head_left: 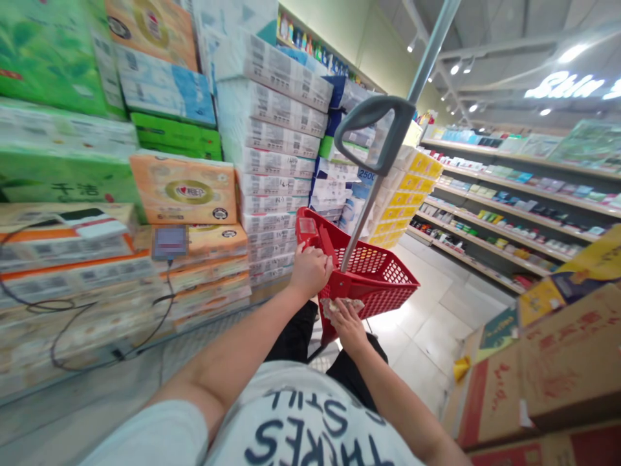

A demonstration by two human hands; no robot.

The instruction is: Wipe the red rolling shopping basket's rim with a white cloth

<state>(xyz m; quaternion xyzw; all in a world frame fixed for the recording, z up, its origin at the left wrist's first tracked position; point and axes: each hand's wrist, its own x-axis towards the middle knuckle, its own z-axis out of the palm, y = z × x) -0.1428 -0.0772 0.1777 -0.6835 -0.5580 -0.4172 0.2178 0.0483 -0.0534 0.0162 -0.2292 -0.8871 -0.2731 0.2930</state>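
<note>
A red plastic shopping basket [383, 291] with a perforated wall stands tilted in front of me. A metal pole with a grey loop handle [388, 136] rises from it. My left hand [312, 268] is closed round the basket's rim at its near left corner. Against the basket's near side, my right hand [348, 322] presses a crumpled, pale stained cloth [332, 309], its fingers laid over it.
Stacked tissue packs [184, 188] and white cartons [286, 129] rise on the left. Cardboard boxes [572, 349] are piled at the right. Store shelves [509, 200] with small goods line the back right, beyond a tiled floor [422, 336]. A cable [63, 343] hangs at the left.
</note>
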